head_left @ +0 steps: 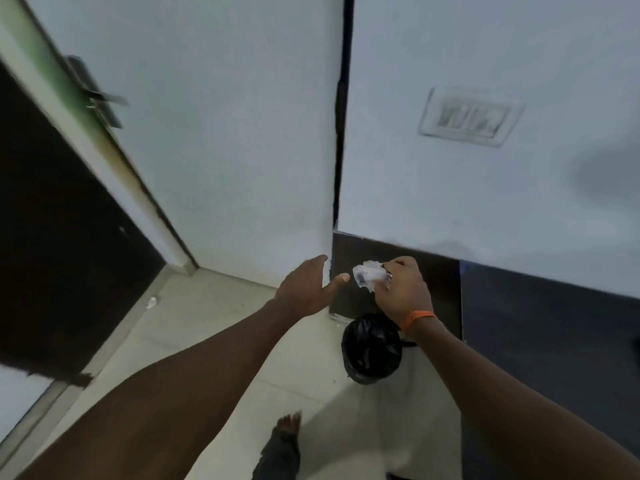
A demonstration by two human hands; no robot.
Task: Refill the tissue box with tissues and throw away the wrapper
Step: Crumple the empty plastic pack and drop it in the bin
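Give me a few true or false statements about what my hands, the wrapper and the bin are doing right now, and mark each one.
1. The right hand holds a crumpled clear plastic wrapper in its fingers. True.
2. The left hand grips the wrapper too. False: it is open and empty, apart from the wrapper.
3. A round bin lined with a black plastic bag stands on the pale tiled floor below the right hand. True.
4. The wrapper already lies inside the bin. False: it is in the right hand, above the bin.
5. An orange band sits on the left wrist. False: it is on the right wrist.
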